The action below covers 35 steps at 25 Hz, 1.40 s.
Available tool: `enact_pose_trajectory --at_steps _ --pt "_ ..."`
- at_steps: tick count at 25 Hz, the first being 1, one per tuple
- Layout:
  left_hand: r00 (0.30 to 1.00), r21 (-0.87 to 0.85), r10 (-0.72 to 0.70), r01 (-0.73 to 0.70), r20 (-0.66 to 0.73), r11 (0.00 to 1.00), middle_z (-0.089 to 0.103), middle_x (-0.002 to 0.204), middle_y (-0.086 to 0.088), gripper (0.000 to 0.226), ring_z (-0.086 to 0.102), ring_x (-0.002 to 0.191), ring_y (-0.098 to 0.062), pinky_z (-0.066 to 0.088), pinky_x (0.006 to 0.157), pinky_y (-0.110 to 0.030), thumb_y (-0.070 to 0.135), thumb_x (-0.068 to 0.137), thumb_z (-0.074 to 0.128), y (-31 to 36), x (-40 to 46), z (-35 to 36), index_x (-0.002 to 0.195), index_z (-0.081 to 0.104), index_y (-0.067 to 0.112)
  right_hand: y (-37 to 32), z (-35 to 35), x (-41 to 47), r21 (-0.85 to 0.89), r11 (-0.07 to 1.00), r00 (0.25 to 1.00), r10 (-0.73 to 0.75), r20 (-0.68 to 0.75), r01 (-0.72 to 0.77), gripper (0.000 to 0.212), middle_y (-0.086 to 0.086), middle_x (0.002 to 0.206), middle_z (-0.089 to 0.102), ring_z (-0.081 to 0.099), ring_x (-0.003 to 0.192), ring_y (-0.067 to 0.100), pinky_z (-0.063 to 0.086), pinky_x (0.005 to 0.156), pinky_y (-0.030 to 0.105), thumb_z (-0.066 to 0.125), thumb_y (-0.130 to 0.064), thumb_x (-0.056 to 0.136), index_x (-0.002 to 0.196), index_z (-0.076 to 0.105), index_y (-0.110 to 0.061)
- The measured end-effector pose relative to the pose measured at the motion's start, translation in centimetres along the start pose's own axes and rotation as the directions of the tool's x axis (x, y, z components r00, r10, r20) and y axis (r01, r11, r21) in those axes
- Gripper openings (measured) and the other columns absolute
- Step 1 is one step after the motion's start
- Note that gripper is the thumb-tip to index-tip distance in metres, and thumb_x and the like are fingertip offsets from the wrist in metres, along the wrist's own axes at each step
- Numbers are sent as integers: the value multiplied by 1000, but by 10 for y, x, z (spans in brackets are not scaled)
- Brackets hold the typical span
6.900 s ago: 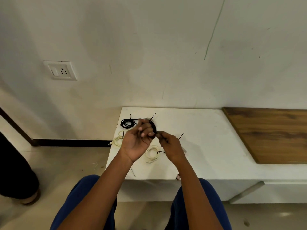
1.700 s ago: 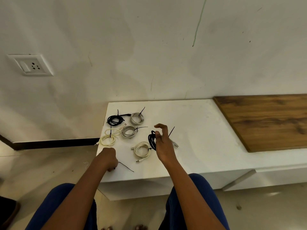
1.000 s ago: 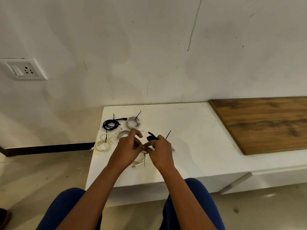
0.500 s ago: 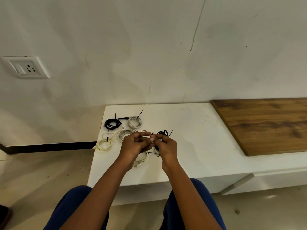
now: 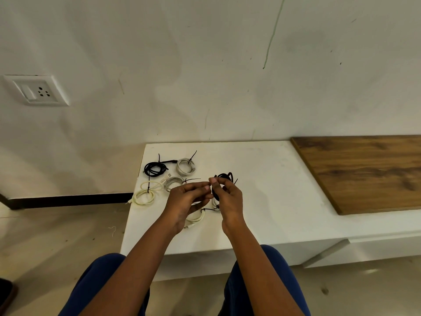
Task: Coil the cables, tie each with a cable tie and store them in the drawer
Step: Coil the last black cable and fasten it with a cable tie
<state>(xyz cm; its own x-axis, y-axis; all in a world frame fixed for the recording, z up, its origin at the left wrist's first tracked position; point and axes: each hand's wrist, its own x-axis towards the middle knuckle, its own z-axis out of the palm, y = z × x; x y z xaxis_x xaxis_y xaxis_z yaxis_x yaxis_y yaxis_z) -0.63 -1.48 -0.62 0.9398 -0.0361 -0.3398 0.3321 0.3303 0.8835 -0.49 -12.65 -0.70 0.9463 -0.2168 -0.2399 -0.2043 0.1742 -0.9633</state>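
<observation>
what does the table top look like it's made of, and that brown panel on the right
Table top: plain matte white, perhaps laminate or painted board; smooth, with faint smudges. Brown panel: wood or wood-look veneer, going by its streaky grain; low sheen.

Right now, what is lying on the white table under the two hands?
A white coiled cable with a black tie shows below the hands. Its upper part is covered, as is the table beneath them.

The right hand (image 5: 228,197) covers most of the black coiled cable (image 5: 224,176); only its top arc shows above the fingers. The cable tie between both hands' fingertips is too thin to make out. The left hand (image 5: 185,201) hides part of 1 white coil (image 5: 196,217) beneath its fingers. Both forearms run off the bottom edge.
</observation>
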Motion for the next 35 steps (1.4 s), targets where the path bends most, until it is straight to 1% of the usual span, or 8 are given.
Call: enact_pose_trajectory --at_steps 4,7,14,20,22,25,29,35 --pt "999 -41 -35 34 -32 999 73 75 -10 11 67 63 -11 55 59 -19 8 81 71 2 0 1 91 73 4 -1 1 -2 -31 999 999 -4 46 5 5 -4 80 57 54 88 17 44 73 19 62 -25 90 85 64 -27" --pt "996 -63 -51 47 -69 997 68 68 -5 9 61 54 -9 52 53 -18 9 80 72 2 2 3 86 73 3 -1 2 -3 40 998 995 -47 93 43 13 -2 87 58 53 85 13 43 70 19 53 -12 91 95 58 -23" --pt "971 111 37 -10 -237 994 66 57 -3 12 58 46 -9 48 47 -18 14 77 75 -6 0 10 72 71 3 3 7 -4 209 973 994 106 -21 -99 12 -3 59 35 36 57 10 34 61 22 35 -31 100 100 44 -22" --pt "908 224 173 -91 -381 970 62 44 -2 17 59 40 -10 45 43 -14 11 76 71 -10 -2 18 62 68 2 8 14 -5 275 953 992 129 14 -128 10 -9 45 38 39 50 10 37 58 23 39 -17 99 103 47 -22" --pt "897 232 194 -106 -397 967 60 42 -1 19 57 38 -8 45 42 -13 13 77 72 -11 -2 20 62 67 3 7 14 -7 271 954 991 123 49 -132 13 -9 43 39 42 44 6 38 50 19 40 -16 98 103 48 -24" --pt "903 206 190 -117 -386 972 59 41 0 20 55 37 -7 45 42 -14 13 78 72 -10 0 19 62 67 3 3 12 -9 200 970 987 121 107 -141 18 -10 42 39 45 39 1 35 38 11 39 -15 97 105 52 -24" --pt "933 263 211 -134 -293 956 61 47 -3 16 55 41 -9 47 53 -23 14 80 71 -8 2 12 69 69 2 -3 6 -8 187 973 979 98 178 -132 23 -6 44 38 45 45 9 43 45 14 38 -11 96 97 61 -15" --pt "950 380 261 -180 -173 907 61 49 -2 21 55 47 -10 45 53 -18 24 83 69 -6 2 8 67 71 10 -8 3 -6 150 980 981 109 160 -134 17 -8 42 35 36 41 4 35 51 18 40 -11 97 91 55 -12"
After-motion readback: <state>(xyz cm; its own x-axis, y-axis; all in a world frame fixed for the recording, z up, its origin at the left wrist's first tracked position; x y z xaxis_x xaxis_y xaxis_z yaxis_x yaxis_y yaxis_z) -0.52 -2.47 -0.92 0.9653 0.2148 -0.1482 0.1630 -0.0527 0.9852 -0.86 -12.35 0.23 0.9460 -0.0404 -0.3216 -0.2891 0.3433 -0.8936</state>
